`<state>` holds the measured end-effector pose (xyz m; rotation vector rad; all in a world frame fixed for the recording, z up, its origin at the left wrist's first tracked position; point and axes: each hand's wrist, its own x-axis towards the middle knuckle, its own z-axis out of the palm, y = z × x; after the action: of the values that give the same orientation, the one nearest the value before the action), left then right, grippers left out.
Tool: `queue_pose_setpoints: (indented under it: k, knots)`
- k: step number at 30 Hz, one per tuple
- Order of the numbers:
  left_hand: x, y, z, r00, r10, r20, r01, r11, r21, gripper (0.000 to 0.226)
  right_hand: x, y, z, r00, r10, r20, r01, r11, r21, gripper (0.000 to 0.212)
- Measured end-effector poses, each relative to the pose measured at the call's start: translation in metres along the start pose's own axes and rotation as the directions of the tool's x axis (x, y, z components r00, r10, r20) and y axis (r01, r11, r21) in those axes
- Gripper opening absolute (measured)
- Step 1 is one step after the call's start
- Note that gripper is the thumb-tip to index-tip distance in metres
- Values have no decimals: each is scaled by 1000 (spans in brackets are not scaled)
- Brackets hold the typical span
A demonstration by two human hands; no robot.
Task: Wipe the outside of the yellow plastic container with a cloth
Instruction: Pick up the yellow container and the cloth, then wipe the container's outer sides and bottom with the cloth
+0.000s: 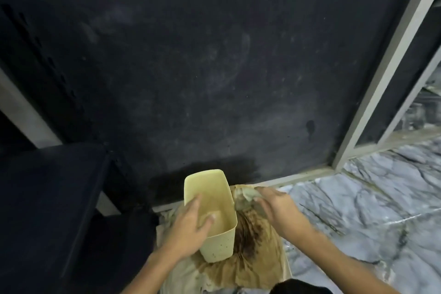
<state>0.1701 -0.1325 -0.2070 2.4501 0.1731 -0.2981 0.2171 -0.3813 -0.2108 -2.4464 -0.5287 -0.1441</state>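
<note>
A tall pale yellow plastic container [218,244] stands upright on a stained cloth [253,267] spread over the floor, its open top facing me. My left hand [188,229] grips the container's near left rim, with fingers curled inside it. My right hand [274,203] is closed on a bunched-up part of the cloth, pressed beside the container's right wall. Dark brown stains mark the cloth just right of the container, and small specks dot the container's front face.
A large dark wall panel [191,67] rises right behind the container. A dark blue seat or box [47,210] stands at the left. Grey marble floor [370,210] extends to the right, with a pale metal frame [381,74] leaning up at the right.
</note>
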Motion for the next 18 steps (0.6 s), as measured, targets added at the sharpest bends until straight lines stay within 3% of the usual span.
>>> queue_pose_setpoints:
  k: [3,6,13,18]
  knots:
    - [54,7,49,963,-121,240,108,992,70,90,-2,33,20,994,76,-73,-72,996,61,8]
    - [94,7,89,918,-191,346,147,978,147,95,-7,63,43,982,152,-113,-139,983,121,8]
    - [128,1,138,928,-257,270,214,960,178,67,-28,108,85,956,279,-88,-260,948,183,10]
    - [126,-1,127,933,-291,210,274,956,109,45,-40,117,107,929,361,-84,-326,905,274,16]
